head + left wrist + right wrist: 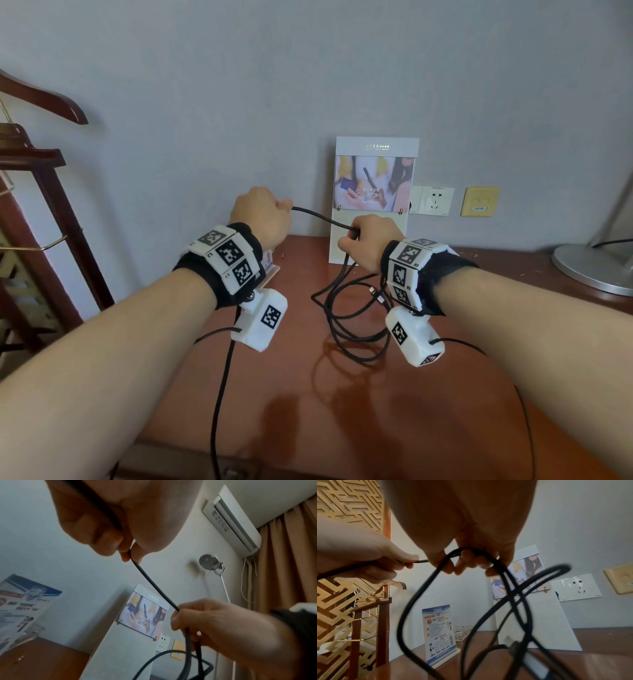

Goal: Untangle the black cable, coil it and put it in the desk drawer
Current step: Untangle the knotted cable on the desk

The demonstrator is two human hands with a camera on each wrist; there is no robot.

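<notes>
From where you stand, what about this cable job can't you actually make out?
- The desk drawer: no view shows it; the head view cuts off at the desk front edge.
- The black cable between the grips is clear, but in the right wrist view its hanging loops blur, so crossings cannot be told from knots.
- Its far end: hidden inside the left hand.
- How many strands the right hand holds: fingers cover them.
- Plug types: too small.

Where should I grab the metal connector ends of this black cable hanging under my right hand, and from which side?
Probably pinch just behind the metal connectors, on the cable itself, coming in from the left with the left hand. They dangle beside the right wrist, above the desk, with black cable loops hanging to their left, so reach over the loops rather than through them. The right hand holds the bundle's top.
</notes>
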